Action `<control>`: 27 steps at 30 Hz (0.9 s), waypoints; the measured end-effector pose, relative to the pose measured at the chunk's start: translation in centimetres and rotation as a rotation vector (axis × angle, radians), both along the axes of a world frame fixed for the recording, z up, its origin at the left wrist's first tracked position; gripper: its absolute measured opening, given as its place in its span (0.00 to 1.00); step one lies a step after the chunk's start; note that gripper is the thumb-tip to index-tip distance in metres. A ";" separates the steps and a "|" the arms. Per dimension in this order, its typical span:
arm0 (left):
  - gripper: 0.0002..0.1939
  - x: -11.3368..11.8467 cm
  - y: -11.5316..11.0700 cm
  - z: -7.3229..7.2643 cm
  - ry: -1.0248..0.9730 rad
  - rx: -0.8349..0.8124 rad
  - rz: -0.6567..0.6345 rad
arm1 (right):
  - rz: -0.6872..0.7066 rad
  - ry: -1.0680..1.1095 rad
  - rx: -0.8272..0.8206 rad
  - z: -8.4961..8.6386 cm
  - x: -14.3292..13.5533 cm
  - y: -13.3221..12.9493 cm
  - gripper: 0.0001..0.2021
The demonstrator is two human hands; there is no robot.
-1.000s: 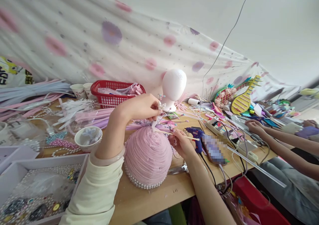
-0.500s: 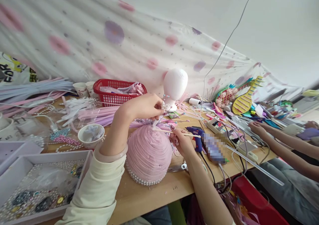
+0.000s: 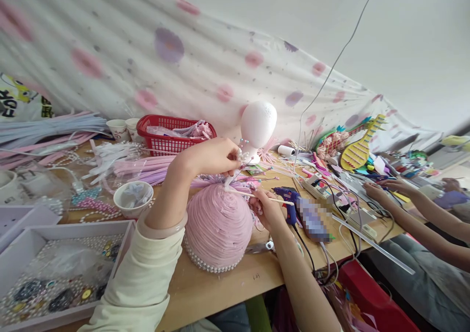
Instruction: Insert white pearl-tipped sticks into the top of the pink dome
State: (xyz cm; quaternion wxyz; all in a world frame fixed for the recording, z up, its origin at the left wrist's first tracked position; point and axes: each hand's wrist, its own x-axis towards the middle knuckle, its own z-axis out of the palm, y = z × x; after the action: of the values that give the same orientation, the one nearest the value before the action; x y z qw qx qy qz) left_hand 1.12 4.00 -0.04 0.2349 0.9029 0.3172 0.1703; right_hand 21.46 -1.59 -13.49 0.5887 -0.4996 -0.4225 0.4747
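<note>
A dome wrapped in pink fuzzy strands [image 3: 219, 229] rests near the table's front edge, with a string of pearl beads [image 3: 216, 269] around its lower rim. My left hand [image 3: 220, 154] reaches over behind its top, fingers pinched on a beaded ornament [image 3: 240, 155] of white pearls and thin beaded stems. My fingers partly hide that ornament. Closed around a thin wooden stick [image 3: 239, 193], my right hand [image 3: 267, 207] is at the dome's right. The stick's tip touches a whitish bit at the dome's top.
A blue glue gun [image 3: 288, 201] with cords lies right of my right hand. Behind stand a white foam head [image 3: 258, 124] and a red basket [image 3: 174, 135]. On the left are a bead tray [image 3: 130, 239] and a paper cup [image 3: 132, 209]. A co-worker's hands [image 3: 378, 192] are at far right.
Both my hands keep almost the same pose at the dome's top. The view has shifted slightly. At far right, the co-worker's hands have moved, one now showing more clearly above the other.
</note>
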 end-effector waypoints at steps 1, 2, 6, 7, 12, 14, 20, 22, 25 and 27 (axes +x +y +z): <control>0.10 0.0 0.0 0.0 0.000 -0.001 -0.002 | 0.001 0.009 -0.003 0.0 0.0 0.0 0.21; 0.10 0.0 -0.1 0.1 0.002 -0.005 -0.001 | -0.001 0.022 -0.008 0.0 0.0 0.0 0.21; 0.11 0.0 -0.1 0.1 0.024 -0.002 0.011 | -0.008 0.079 -0.037 0.0 0.0 -0.1 0.23; 0.11 0.0 -0.1 0.1 0.028 0.006 0.008 | -0.007 0.085 -0.041 0.0 0.0 0.0 0.23; 0.11 -0.1 0.1 0.0 0.024 0.024 -0.013 | 0.003 0.105 -0.051 -0.2 0.1 0.1 0.22; 0.11 -0.1 0.1 0.0 0.019 0.019 -0.016 | 0.011 0.115 -0.045 -0.2 0.1 0.1 0.23; 0.11 -0.1 0.0 0.1 0.025 0.025 -0.009 | 0.016 0.119 -0.043 0.0 -0.1 0.0 0.25; 0.11 -0.1 0.0 0.1 0.020 0.016 -0.013 | 0.018 0.128 -0.047 0.0 -0.1 0.0 0.25; 0.11 -0.1 0.0 0.1 0.015 0.014 -0.020 | 0.028 0.146 -0.053 -0.1 0.0 0.1 0.23; 0.11 -0.2 -0.1 0.1 0.018 0.019 -0.022 | 0.035 0.152 -0.056 -0.2 0.1 0.2 0.23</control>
State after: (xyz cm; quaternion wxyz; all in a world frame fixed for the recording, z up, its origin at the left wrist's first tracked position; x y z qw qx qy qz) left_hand 0.96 3.95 0.10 0.2254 0.9099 0.3079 0.1624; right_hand 21.51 -1.38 -13.70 0.5965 -0.4709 -0.3721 0.5329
